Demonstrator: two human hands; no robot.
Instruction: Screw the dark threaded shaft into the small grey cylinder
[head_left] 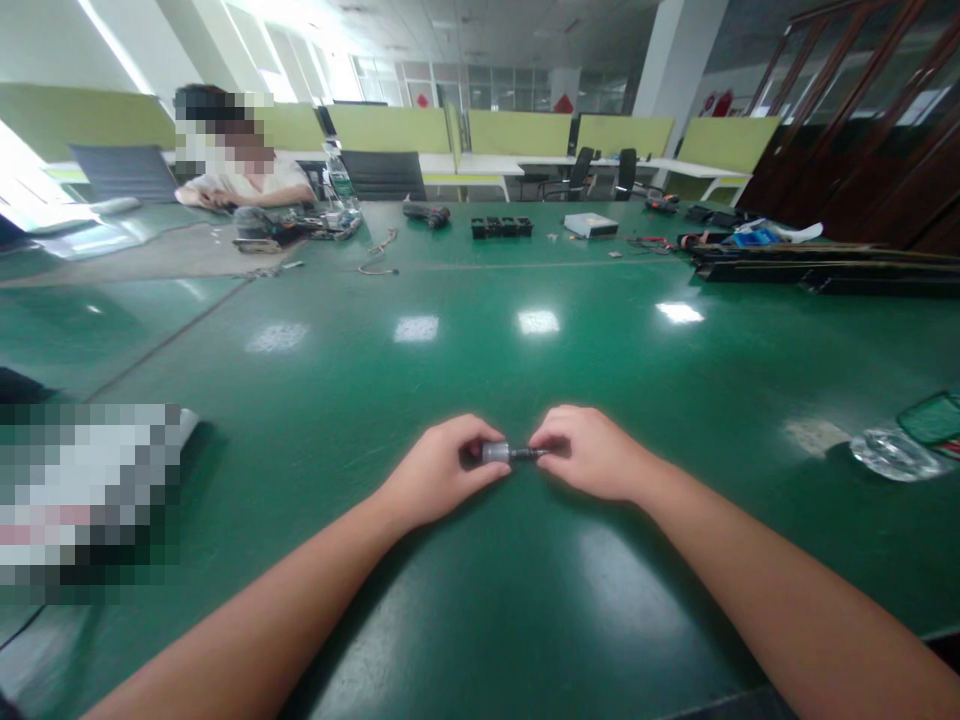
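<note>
A small part made of a silvery-grey cylinder (496, 453) and a thinner dark shaft (523, 454) lies level between my hands, close over the green tabletop. My left hand (446, 465) pinches the cylinder from the left with thumb and fingers. From the right, my right hand (589, 455) has its thumb and fingertips closed on the end of the dark shaft. The fingers cover both ends of the part, and its exact kind is too small to make out.
The green table (465, 360) spreads around my hands. A glass ashtray (896, 455) stands at right, a pixelated object (82, 490) at left. Farther off are a black slotted block (501, 227), a white box (591, 225), dark long strips (825, 268) and a seated person (240, 165).
</note>
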